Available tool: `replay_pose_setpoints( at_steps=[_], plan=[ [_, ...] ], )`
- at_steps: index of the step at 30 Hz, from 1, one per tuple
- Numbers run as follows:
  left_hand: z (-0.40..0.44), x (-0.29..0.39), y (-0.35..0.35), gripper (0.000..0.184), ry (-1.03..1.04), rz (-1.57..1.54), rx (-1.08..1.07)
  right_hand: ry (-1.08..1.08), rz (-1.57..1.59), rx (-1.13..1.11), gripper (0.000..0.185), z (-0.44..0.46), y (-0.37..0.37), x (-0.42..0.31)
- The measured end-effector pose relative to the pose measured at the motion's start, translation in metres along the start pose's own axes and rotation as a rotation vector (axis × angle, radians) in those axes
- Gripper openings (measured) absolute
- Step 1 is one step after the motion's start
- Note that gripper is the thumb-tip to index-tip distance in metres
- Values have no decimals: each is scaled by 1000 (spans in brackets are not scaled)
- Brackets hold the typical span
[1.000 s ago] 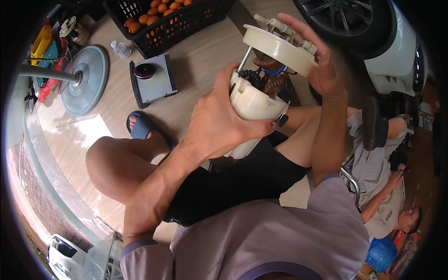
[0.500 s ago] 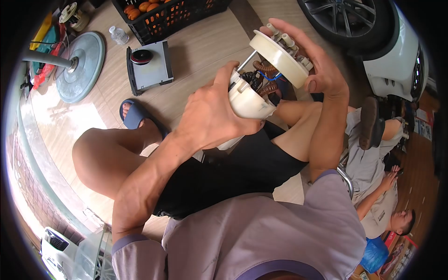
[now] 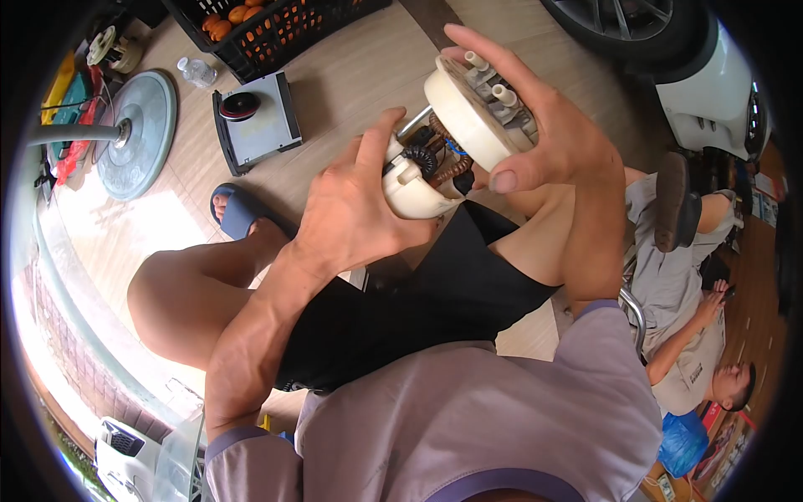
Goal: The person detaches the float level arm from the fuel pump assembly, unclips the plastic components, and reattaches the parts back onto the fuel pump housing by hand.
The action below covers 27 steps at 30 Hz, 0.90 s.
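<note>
A cream-white fuel pump module is held in front of me above my lap. My left hand (image 3: 351,201) is wrapped round its cup-shaped lower body (image 3: 412,194). Its round top flange (image 3: 468,121), with pipe stubs on its outer face, is gripped at the rim by my right hand (image 3: 565,134), thumb on the near side and fingers over the far edge. Between the two parts show a metal rod (image 3: 415,123), corrugated hoses (image 3: 421,159) and a blue wire (image 3: 454,149). My left palm hides part of the body.
On the floor lie a grey metal box (image 3: 261,125) with a dark round piece on it and a plastic bottle (image 3: 197,72). Beyond are a black crate (image 3: 288,46) of orange fruit, a round stand base (image 3: 142,159) and a car wheel (image 3: 623,21). A person (image 3: 677,293) sits at the right.
Both hands and the pump module have shifted left in view. The flange is nearer the lower body, and less of the rod shows between them. My right thumb lies further over the flange.
</note>
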<state>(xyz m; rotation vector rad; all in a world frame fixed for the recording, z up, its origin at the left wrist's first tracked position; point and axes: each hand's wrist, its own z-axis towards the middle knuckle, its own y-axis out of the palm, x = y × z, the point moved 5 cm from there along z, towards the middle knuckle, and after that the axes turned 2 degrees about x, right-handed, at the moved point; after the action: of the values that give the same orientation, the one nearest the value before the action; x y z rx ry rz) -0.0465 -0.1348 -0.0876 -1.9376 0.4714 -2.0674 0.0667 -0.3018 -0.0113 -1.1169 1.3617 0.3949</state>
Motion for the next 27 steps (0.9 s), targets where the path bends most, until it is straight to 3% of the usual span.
replay_pose_setpoints(
  at_steps=[3,4,7,9,12,15,19,21,27],
  plan=[
    [3,-7,0,98,-34,-45,-24,59,-61,67,115,8,7,-6],
    [4,-8,0,99,-59,-53,-43,98,-54,97,107,9,9,-8],
    [10,-13,1,101,-55,-24,-72,-5,-159,107,103,14,11,-12],
    [17,-15,2,100,-5,46,-52,49,-369,346,92,13,18,-51],
    [27,-14,-1,97,109,341,-135,72,-369,217,106,13,10,-36],
    [29,-29,-21,82,287,766,-253,149,-562,254,103,21,16,-17],
    [57,-16,-80,70,-73,677,-359,132,-748,353,101,26,14,1],
    [72,-13,-101,66,194,629,-260,140,-706,398,100,28,10,3],
    [73,-1,-117,51,214,706,-261,265,-670,388,101,37,19,10]
  ],
)
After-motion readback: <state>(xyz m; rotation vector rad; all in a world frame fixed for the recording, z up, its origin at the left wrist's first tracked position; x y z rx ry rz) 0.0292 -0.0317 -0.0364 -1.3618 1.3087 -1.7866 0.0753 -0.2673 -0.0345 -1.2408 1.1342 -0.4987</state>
